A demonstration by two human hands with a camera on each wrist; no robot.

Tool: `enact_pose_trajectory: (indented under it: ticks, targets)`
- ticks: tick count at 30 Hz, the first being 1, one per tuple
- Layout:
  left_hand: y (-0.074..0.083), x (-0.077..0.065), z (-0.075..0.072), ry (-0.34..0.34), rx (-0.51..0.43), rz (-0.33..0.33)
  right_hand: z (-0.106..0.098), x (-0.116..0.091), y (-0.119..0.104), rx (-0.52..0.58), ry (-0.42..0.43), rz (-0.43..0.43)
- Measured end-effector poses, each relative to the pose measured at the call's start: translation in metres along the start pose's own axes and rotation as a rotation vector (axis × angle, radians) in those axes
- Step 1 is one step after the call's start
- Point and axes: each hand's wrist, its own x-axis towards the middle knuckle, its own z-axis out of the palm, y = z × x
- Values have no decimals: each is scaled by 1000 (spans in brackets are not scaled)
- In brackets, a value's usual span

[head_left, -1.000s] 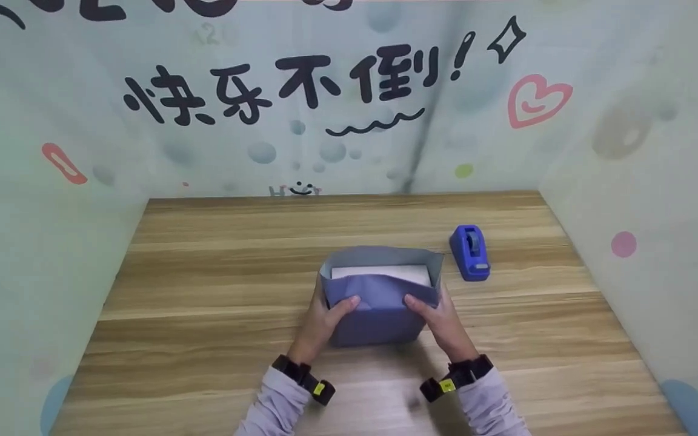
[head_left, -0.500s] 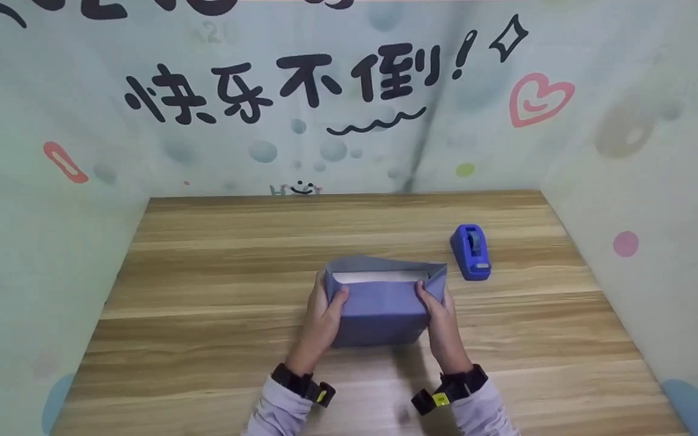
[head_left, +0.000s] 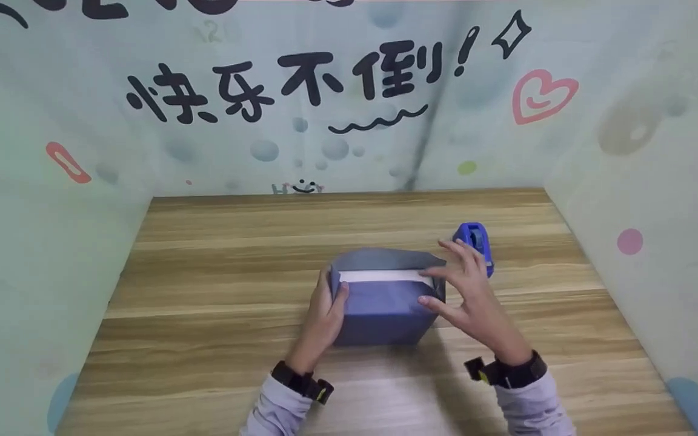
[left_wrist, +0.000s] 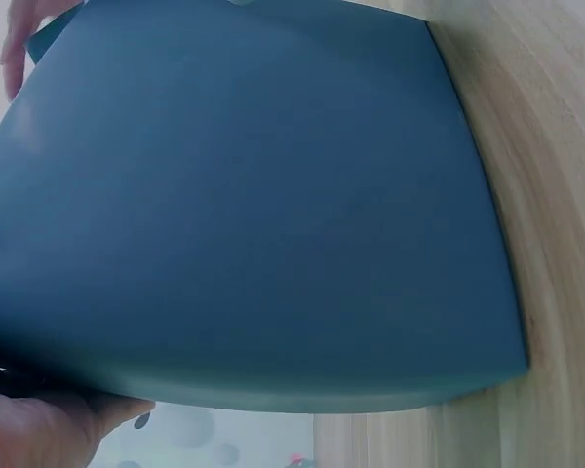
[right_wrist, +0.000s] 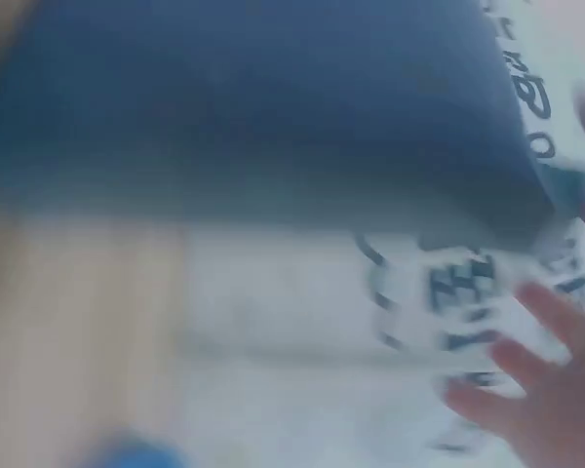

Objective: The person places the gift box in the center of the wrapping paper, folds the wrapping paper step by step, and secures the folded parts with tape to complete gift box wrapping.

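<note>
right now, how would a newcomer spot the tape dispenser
On the wood-grain table, find the blue-wrapped box near the centre. To its right in the head view, partly hidden by the right hand, sits the tape dispenser. It is smaller and a far brighter blue than the box.

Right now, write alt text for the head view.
The left hand holds an open, blue-wrapped box; at its right edge the right hand spreads its fingers. Partly behind that hand, a blue tape dispenser stands on the table.
</note>
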Motion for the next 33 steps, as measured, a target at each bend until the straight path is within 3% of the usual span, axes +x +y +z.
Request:
enact_pose_trajectory:
  ticks: [2, 4, 8, 12, 15, 19, 23, 26, 30, 33]
  targets:
    - [0, 1, 0, 1, 9, 13, -15, 8, 6, -176, -108, -118]
    - [0, 1, 0, -2, 17, 18, -29, 15, 7, -260, -192, -178]
    - [-1, 0, 0, -12, 24, 14, -49, 24, 7, -266, -283, -208]
    - [-1, -1, 0, -2, 27, 18, -52, 26, 6, -180, -305, -143]
    - [-2, 0, 0, 3, 22, 14, -43, 20, 6, -11, -213, -5]
    - [-2, 0, 1, -1, 5, -30, -17, 4, 5, 340, -71, 282]
    - [-3, -3, 1, 2, -31, -84, 18, -12, 2, 608, -73, 601]
    - [-4, -5, 3, 9, -108, -111, 39, -16, -2, 738, 11, 788]
    - [-2, -6, 7, 70, -212, -144, 52, -12, -5, 836, 190, 854]
    - [0, -6, 11, 147, -242, -151, 53, -10, -6, 791, 227, 850]
